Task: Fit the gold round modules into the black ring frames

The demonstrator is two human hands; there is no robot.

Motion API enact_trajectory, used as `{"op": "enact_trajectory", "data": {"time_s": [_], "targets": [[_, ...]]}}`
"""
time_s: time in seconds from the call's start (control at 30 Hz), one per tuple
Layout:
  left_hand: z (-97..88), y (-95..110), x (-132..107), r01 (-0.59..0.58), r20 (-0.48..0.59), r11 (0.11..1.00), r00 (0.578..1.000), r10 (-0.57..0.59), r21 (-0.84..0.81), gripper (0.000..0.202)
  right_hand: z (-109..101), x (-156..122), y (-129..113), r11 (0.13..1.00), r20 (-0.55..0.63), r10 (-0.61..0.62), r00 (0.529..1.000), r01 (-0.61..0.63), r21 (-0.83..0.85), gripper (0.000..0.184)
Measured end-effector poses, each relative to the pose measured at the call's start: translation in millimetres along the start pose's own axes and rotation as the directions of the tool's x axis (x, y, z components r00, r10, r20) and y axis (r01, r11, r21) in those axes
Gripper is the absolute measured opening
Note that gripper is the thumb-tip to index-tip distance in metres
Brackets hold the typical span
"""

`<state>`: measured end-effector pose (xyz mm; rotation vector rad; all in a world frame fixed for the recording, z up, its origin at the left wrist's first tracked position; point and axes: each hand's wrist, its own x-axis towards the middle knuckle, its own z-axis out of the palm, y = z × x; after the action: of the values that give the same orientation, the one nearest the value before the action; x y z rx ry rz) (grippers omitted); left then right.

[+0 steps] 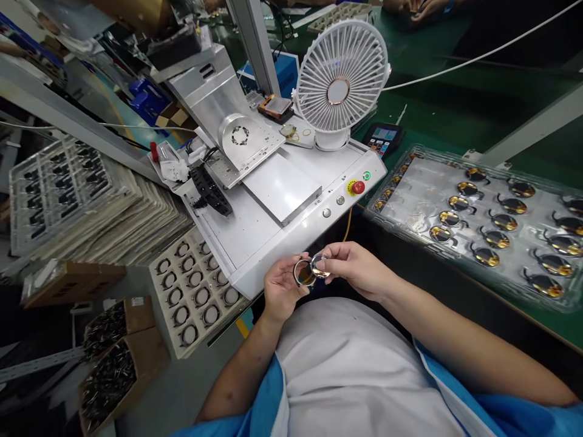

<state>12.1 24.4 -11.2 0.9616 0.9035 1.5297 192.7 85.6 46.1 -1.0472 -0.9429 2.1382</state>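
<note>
My left hand [279, 292] pinches a round metal ring [304, 272] in front of my chest. My right hand [353, 267] pinches a small shiny disc [320, 265] that touches the ring's right edge. Both hands hover just below the front edge of a white bench machine [255, 230]. To the right lies a clear plastic tray [423, 182] with several gold and black round parts [485, 255]. At the lower left stands a beige tray [164, 303] with several ring parts [201, 296].
A white desk fan [341, 82] stands on the machine, near a red stop button [357, 187] and round buttons. Stacked trays [59, 188] and cardboard boxes of small dark parts [107, 382] lie at the left. Another person's hands [421, 7] show at the far top.
</note>
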Motion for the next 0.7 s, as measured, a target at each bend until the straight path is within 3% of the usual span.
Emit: {"op": "enact_trajectory", "data": {"time_s": [0.13, 0.27, 0.43, 0.7], "targets": [[0.9, -5, -2, -0.004, 0.034, 0.999, 0.999, 0.005, -0.035, 0.054, 15, -5, 4, 0.998, -0.014, 0.045, 0.999, -0.044, 0.050, 0.043], [-2.0, -8, -4, -0.036, 0.008, 0.999, 0.999, 0.036, 0.012, 0.055, 26, -7, 7, 0.996, -0.068, -0.081, 0.994, 0.084, 0.029, 0.039], [-5.9, -11, -5, -0.022, -0.068, 0.996, 0.997, 0.028, 0.085, 0.059, 30, -6, 10, 0.976, -0.099, -0.194, 0.976, 0.182, -0.122, 0.030], [-8.5, -12, -5, -0.065, -0.052, 0.991, 0.996, 0.072, 0.116, 0.056, 32, -4, 12, 0.981, -0.065, -0.169, 0.984, 0.161, -0.107, 0.031]]}}
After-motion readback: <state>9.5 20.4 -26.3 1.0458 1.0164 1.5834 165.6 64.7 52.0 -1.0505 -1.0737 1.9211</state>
